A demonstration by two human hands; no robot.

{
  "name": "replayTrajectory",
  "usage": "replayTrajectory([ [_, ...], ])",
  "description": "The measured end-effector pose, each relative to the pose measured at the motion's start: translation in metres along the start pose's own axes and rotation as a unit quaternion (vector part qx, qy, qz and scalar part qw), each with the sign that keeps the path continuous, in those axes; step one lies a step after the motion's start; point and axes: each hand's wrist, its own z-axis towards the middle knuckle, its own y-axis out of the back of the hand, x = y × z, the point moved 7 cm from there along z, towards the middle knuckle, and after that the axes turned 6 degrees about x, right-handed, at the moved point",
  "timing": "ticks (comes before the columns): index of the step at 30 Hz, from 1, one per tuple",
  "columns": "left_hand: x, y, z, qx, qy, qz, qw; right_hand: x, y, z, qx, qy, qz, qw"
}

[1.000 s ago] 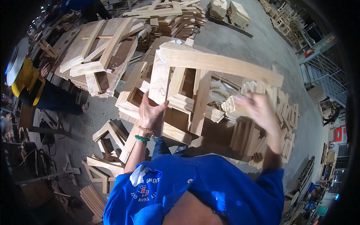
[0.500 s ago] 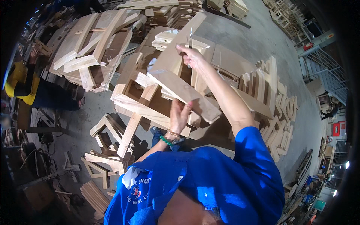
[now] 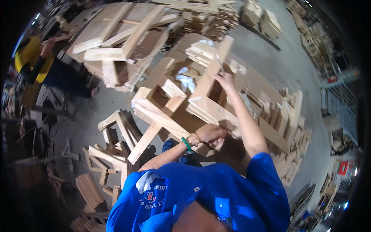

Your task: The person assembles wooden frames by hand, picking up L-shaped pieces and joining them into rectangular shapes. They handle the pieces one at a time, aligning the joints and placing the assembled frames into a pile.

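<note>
An angled frame of pale wood (image 3: 211, 79) rests on the pile in front of me, one long arm pointing away and the other running toward the near right. My right hand (image 3: 225, 81) is closed around a slim pointed tool (image 3: 218, 58) and touches the frame's far arm. By the near end of the frame's other arm is my left hand (image 3: 212, 133), its fingers curled and blurred by motion. Whatever sits in those fingers, if anything, is hidden. To the left, another joined wooden frame (image 3: 154, 116) lies on the cardboard-covered work surface.
More slatted wooden parts (image 3: 284, 127) are stacked at the right. White crumpled pieces (image 3: 186, 80) lie behind the frame. Angled frames (image 3: 112, 154) stand on the floor at left. A cardboard-topped table (image 3: 145, 63) holds more frames, and a person in yellow (image 3: 38, 62) works beyond it.
The angled frame has swung round and dropped lower onto the pile. My left hand has left the board's side and moved right, its fingers curling; my right hand has come down and right with the tool.
</note>
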Motion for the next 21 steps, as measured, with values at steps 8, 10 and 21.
replayTrajectory([
  [8, -0.148, 0.145, -0.103, -0.215, -0.14, 0.424, 0.869, -0.008, 0.027, -0.073, -0.073, 0.098, -0.115, 0.986],
  [10, -0.177, 0.221, -0.125, -0.323, -0.08, 0.478, 0.813, 0.005, 0.02, -0.113, -0.069, 0.041, -0.175, 0.981],
  [21, -0.271, 0.423, -0.16, -0.525, 0.051, 0.604, 0.598, -0.017, -0.012, -0.197, -0.02, 0.006, -0.348, 0.937],
])
